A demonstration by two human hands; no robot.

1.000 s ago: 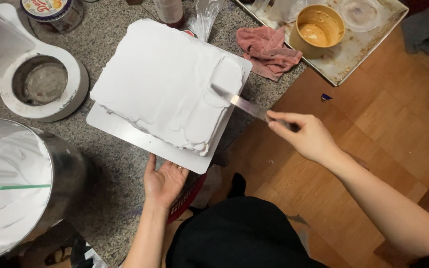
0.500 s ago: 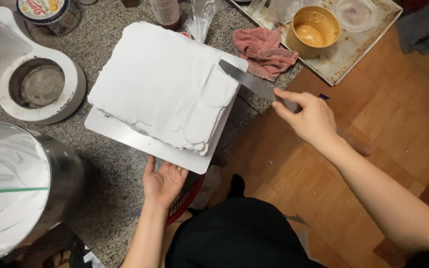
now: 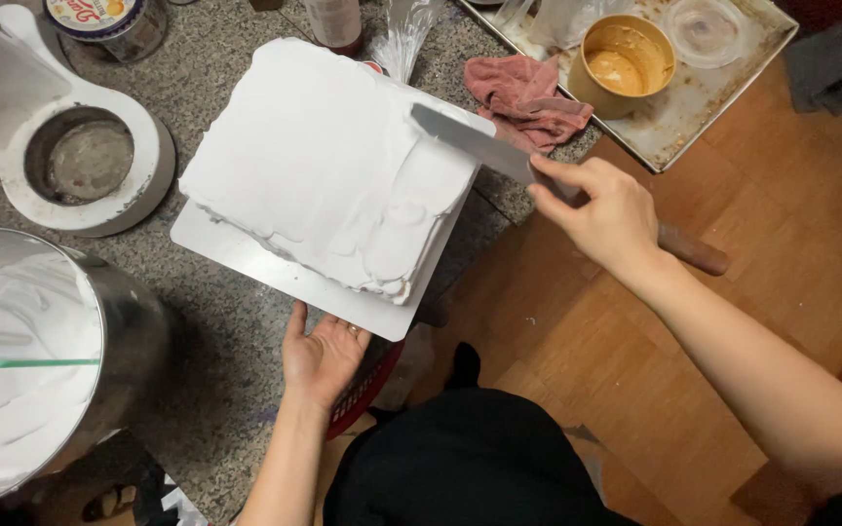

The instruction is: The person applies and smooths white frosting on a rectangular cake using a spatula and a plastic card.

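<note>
Your two bare hands, one flat and palm up, one closed in a grip.

Your left hand (image 3: 322, 356) comes up from the bottom of the view on a bare forearm, palm turned upward, fingers straight and pressed together, thumb spread out to the left; the fingertips are hidden from sight, and a ring shows on one finger. Your right hand (image 3: 604, 212) reaches in from the lower right on a long bare forearm, the wrist nearly straight. Its fingers are curled shut around a handle, the forefinger stretched forward along the top and the thumb tucked beneath. The two hands sit well apart, right higher than left.
</note>
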